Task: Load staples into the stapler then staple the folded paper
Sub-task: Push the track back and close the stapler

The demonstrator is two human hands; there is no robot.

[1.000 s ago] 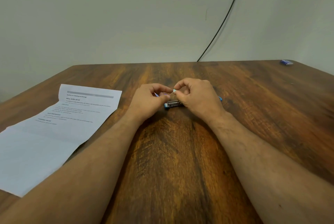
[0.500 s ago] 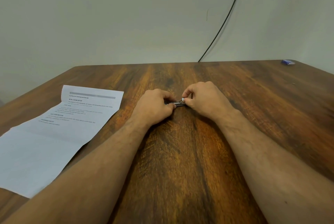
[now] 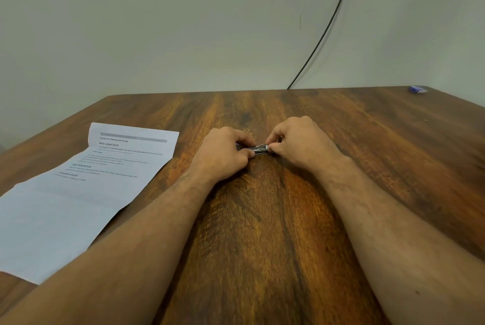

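A small stapler (image 3: 258, 149) lies on the wooden table (image 3: 262, 232) at mid-distance, only its metal middle showing between my hands. My left hand (image 3: 223, 155) is closed around its left end. My right hand (image 3: 301, 142) pinches its right end with thumb and fingertips. Whether the stapler's lid is up or down is hidden by the fingers. A printed sheet of paper (image 3: 78, 188) with fold creases lies flat to the left, apart from my hands.
A small blue box (image 3: 418, 89) sits at the table's far right corner. A black cable (image 3: 325, 28) runs down the wall behind the table. The table's far edge meets the pale wall.
A second ago my fingertips were raised above the open blue stapler with a small white piece between them. Both hands have since dropped and closed on the stapler's ends.
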